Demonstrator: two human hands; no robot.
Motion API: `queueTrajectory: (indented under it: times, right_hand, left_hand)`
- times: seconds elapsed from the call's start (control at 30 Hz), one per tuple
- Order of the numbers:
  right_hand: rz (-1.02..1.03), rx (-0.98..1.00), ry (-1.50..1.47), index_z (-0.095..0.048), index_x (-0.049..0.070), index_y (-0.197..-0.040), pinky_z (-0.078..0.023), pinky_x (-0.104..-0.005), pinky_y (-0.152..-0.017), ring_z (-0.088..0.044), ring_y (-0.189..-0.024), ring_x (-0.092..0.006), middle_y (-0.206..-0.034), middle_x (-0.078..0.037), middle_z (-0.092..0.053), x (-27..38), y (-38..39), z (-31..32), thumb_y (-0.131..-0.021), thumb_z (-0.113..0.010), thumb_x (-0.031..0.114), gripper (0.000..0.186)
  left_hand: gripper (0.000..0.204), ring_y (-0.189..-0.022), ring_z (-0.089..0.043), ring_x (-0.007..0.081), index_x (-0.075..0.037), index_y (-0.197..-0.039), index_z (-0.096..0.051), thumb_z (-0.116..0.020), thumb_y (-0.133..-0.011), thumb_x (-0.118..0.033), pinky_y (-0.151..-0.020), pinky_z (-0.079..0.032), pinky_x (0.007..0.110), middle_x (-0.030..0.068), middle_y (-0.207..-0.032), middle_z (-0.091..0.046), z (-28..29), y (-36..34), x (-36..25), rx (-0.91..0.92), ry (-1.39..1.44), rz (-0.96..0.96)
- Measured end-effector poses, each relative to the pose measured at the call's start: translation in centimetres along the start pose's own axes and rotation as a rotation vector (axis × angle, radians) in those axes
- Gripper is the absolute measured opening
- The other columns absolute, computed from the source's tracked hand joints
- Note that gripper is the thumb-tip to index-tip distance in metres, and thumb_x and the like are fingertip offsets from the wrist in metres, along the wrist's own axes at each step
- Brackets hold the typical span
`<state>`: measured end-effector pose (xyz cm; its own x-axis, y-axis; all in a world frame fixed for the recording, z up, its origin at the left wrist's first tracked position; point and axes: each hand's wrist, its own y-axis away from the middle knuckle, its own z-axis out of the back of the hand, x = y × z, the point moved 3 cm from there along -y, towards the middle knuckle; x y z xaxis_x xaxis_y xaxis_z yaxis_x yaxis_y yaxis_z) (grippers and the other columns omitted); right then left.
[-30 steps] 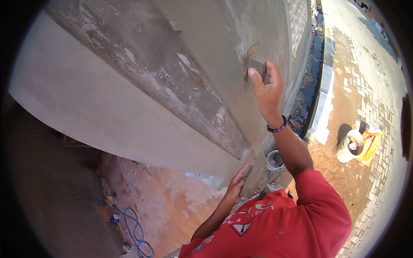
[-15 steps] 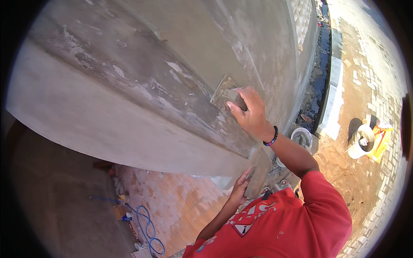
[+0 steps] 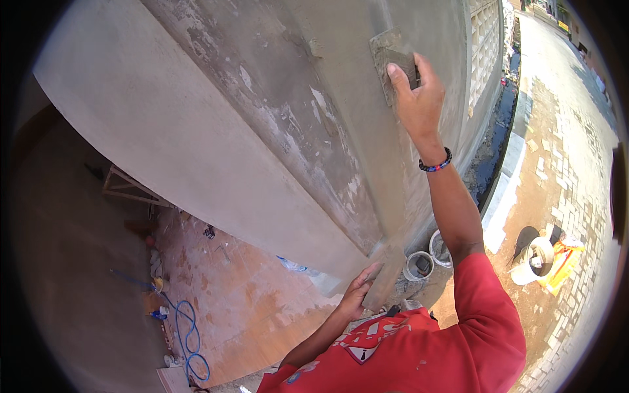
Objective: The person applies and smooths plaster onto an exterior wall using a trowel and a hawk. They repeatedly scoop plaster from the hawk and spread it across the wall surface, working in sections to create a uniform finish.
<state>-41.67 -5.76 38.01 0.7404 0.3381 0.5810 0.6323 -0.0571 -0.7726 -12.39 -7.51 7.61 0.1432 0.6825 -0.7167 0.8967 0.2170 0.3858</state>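
My right hand (image 3: 419,92) is closed round the block handle of a plastering float (image 3: 380,56). The float's thin plate lies flat against the grey plastered wall (image 3: 327,39), high up near the far end of the arm's reach. Down at the wall's near corner, close to my waist, my left hand (image 3: 356,293) grips a flat grey board (image 3: 386,278). Its fingers partly hide the grip, and the board's surface looks smeared with mortar. A rough, darker strip with pale patches (image 3: 288,124) runs along the wall between smoother plaster bands.
White buckets (image 3: 417,266) stand by the wall's foot. A narrow drain (image 3: 498,141) runs alongside, with paving beyond. Another bucket (image 3: 534,259) and an orange bag (image 3: 562,265) sit on the sandy ground. At left, a blue hose (image 3: 190,327) lies on the floor behind the wall edge.
My right hand has slid the float up the wall, farther from my body, and the arm is straighter. The left hand still holds the board low. The view has turned somewhat.
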Motion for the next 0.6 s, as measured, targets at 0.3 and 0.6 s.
queueTrajectory:
  times: [0.3,0.6]
  right_hand:
    - [0.232,0.055,0.141,-0.059,-0.004,-0.101,-0.046,-0.0302,-0.065,-0.057,-0.071,-0.017,-0.079,-0.011,-0.061,1.4,1.1,-1.5,-0.082,-0.068,0.015,0.028]
    - [0.329,0.061,0.15,-0.061,-0.005,-0.102,-0.047,-0.0292,-0.069,-0.058,-0.075,-0.0168,-0.082,-0.009,-0.064,3.8,2.9,-2.3,-0.086,-0.066,0.016,0.027]
  left_hand:
    - [0.05,-0.127,-0.043,0.0185,-0.013,-0.144,-0.033,-0.042,-0.095,-0.006,-0.103,-0.04,0.034,0.0035,-0.146,-0.035,-0.5,-0.5,-0.3,-0.045,-0.231,-0.059]
    - [0.052,-0.124,-0.046,0.0187,-0.013,-0.144,-0.034,-0.044,-0.094,-0.004,-0.1,-0.043,0.035,0.0059,-0.142,-0.041,0.2,-1.3,0.3,0.096,0.052,-0.048]
